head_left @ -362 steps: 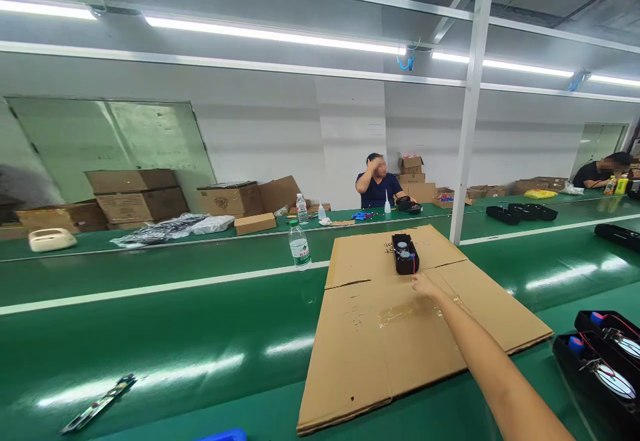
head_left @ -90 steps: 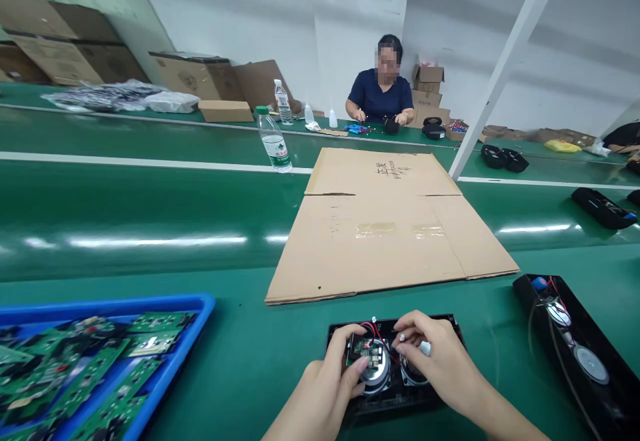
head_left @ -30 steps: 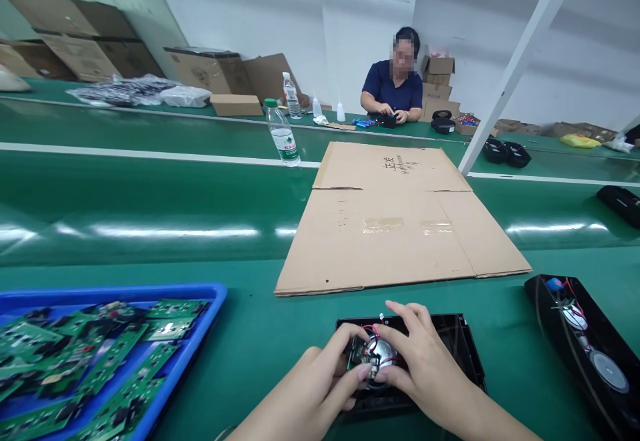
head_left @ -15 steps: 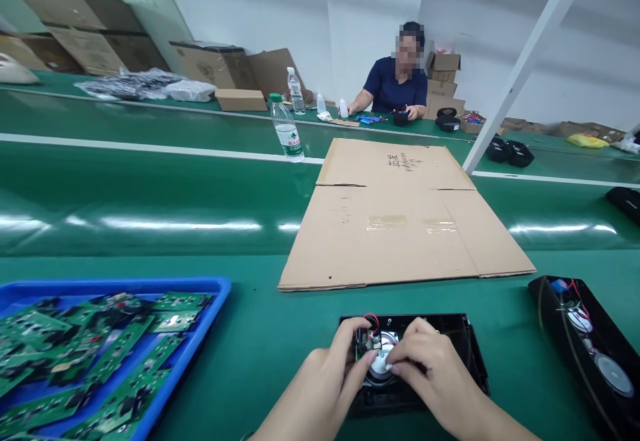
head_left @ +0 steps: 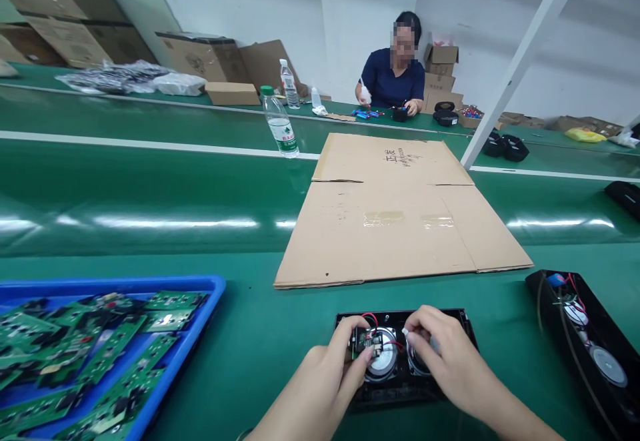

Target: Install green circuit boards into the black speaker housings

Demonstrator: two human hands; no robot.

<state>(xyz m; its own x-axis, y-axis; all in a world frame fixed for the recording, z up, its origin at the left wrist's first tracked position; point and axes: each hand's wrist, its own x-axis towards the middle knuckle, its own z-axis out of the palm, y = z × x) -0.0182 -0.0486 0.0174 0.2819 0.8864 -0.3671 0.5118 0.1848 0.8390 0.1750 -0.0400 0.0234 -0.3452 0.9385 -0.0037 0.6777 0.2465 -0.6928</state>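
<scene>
A black speaker housing (head_left: 450,314) lies on the green bench in front of me, its inside facing up. Two round speakers show in it; the left speaker (head_left: 384,363) is mostly visible, the other partly behind my right hand. My left hand (head_left: 325,371) grips a small circuit board (head_left: 362,342) at the housing's left side, thumb at its lower edge. Red wires run from the board area. Over the right speaker, my right hand (head_left: 445,354) is closed in a pinch on a small white connector (head_left: 405,331). Some of its fingers are hidden.
A blue tray (head_left: 220,294) of green circuit boards stands at left. At right lies another black housing (head_left: 543,294) with speakers and wires. Flattened cardboard (head_left: 395,247) lies ahead, near a water bottle (head_left: 281,127). A co-worker (head_left: 393,77) sits across the conveyor.
My right hand has moved right, away from the circuit board, uncovering the left speaker. My left hand keeps its hold. The co-worker has lifted a small white bottle.
</scene>
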